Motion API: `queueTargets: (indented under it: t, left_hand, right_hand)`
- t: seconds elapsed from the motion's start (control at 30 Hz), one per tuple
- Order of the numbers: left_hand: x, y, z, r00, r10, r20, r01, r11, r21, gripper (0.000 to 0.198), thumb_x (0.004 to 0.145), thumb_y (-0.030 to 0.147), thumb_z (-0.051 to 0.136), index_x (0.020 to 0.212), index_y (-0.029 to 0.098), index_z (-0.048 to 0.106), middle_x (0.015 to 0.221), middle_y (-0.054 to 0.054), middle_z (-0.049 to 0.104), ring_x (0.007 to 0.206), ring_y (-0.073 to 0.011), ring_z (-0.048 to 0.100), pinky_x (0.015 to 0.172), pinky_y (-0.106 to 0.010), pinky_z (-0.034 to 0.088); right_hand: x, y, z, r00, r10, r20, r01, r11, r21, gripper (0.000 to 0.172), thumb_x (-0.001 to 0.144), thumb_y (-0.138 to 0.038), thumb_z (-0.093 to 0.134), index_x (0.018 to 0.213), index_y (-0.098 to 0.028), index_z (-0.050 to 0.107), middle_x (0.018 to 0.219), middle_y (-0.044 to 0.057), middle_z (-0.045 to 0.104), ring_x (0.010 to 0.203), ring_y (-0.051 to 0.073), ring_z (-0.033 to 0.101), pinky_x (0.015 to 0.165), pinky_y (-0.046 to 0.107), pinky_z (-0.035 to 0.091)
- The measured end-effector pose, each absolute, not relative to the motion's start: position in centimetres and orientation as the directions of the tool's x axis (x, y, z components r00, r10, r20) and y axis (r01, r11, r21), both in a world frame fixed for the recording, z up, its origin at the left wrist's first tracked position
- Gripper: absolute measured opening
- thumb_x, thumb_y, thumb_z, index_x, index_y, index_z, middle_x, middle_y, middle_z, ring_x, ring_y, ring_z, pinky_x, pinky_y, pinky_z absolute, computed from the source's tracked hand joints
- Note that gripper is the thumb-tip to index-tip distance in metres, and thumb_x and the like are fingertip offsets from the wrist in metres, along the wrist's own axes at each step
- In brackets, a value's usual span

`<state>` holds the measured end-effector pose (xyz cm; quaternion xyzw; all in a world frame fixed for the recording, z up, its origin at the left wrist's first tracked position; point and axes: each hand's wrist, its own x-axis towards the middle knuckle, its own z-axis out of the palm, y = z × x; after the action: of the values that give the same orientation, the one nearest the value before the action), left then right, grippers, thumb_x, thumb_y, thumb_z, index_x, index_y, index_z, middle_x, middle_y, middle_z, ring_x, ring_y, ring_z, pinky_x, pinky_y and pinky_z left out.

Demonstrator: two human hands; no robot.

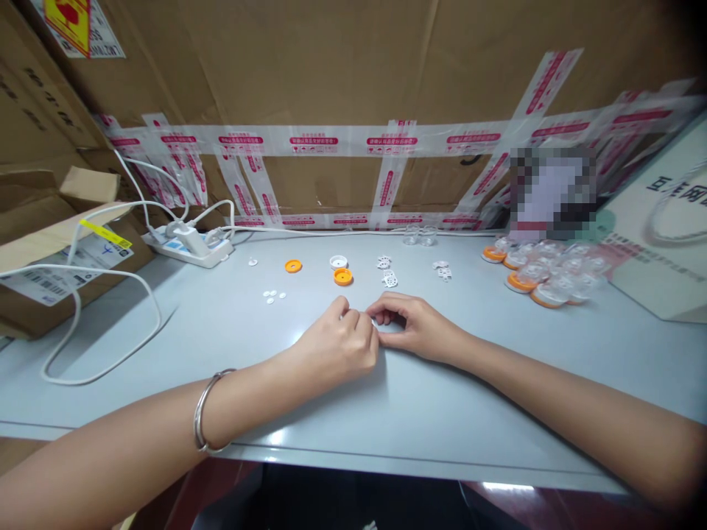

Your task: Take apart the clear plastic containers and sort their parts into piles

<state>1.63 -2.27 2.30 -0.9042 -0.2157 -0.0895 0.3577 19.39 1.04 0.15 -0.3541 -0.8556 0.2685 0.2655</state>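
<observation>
My left hand (343, 337) is closed, its fingers curled, and meets my right hand (417, 325) over the middle of the table. The right thumb and fingers pinch toward the left fist. A trace of something white shows between them, but most of it is hidden and I cannot tell its kind. Just beyond the hands lie an orange round cap (343, 277), a white ring-shaped part (339, 262) and a flat orange ring (293, 266). White perforated plates (389, 279) sit behind the right hand, with more white perforated pieces (442, 271) to the right. Several small white discs (271, 300) lie to the left.
Clear domed pieces with orange bases (552, 276) cluster at the right; clear cups (420, 235) stand at the back. A power strip (193, 246) with looping white cables and an open carton (66, 265) occupy the left. A large taped cardboard box (331, 73) walls off the rear.
</observation>
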Motion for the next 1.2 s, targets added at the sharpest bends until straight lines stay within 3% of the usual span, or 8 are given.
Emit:
queueTargets:
  t: [0.47,0.73,1.0,1.1,1.2]
  left_hand:
    - [0.8,-0.8,2.3,0.859,0.420,0.292,0.509,-0.753,-0.416,0.020,0.079,0.002,0.040,0.066,0.013,0.049,0.063,-0.003,0.058,0.056,-0.0135,0.053,0.062,-0.030,0.029]
    - [0.6,0.3,1.8,0.774,0.561,0.293,0.625,-0.749,-0.218,0.019,0.084,0.016,0.043,0.068,0.013,0.053,0.064,-0.001,0.059,0.057,-0.0134,0.054,0.059,-0.028,0.030]
    - [0.6,-0.1,2.0,0.757,0.576,0.309,0.649,-0.721,-0.245,0.017,0.085,0.016,0.042,0.071,0.013,0.052,0.067,-0.003,0.058,0.062,-0.0151,0.055,0.060,-0.028,0.032]
    - [-0.4,1.1,3.3,0.688,0.684,0.244,0.726,-0.644,-0.243,0.014,0.081,0.015,0.046,0.069,0.014,0.054,0.068,-0.005,0.061,0.059,-0.0157,0.056,0.057,-0.028,0.033]
    - [-3.1,3.2,5.4,0.501,0.856,0.124,0.844,-0.452,-0.290,0.011,0.072,0.012,0.050,0.064,0.014,0.058,0.066,-0.007,0.062,0.053,-0.0156,0.054,0.051,-0.026,0.030]
  right_hand:
    - [19.3,0.9,0.2,-0.589,0.767,0.254,0.468,0.579,-0.667,0.014,0.071,-0.026,0.062,0.081,-0.016,0.059,0.072,0.001,0.052,0.066,0.011,0.049,0.062,0.023,0.043]
    - [19.3,1.1,0.1,-0.592,0.765,0.252,0.462,0.579,-0.672,0.019,0.071,-0.028,0.064,0.086,-0.016,0.061,0.073,0.001,0.053,0.067,0.011,0.050,0.063,0.023,0.043]
    - [19.2,1.1,0.2,-0.591,0.767,0.248,0.465,0.575,-0.673,0.018,0.071,-0.029,0.064,0.085,-0.017,0.061,0.073,0.001,0.054,0.068,0.012,0.050,0.063,0.024,0.043]
    - [19.2,1.0,0.2,-0.594,0.772,0.226,0.476,0.564,-0.675,0.020,0.071,-0.029,0.063,0.087,-0.017,0.062,0.074,0.002,0.054,0.068,0.012,0.051,0.064,0.024,0.043]
    - [19.2,1.0,0.3,-0.588,0.782,0.206,0.490,0.547,-0.678,0.021,0.070,-0.029,0.065,0.088,-0.017,0.062,0.076,0.002,0.054,0.069,0.012,0.051,0.064,0.025,0.043]
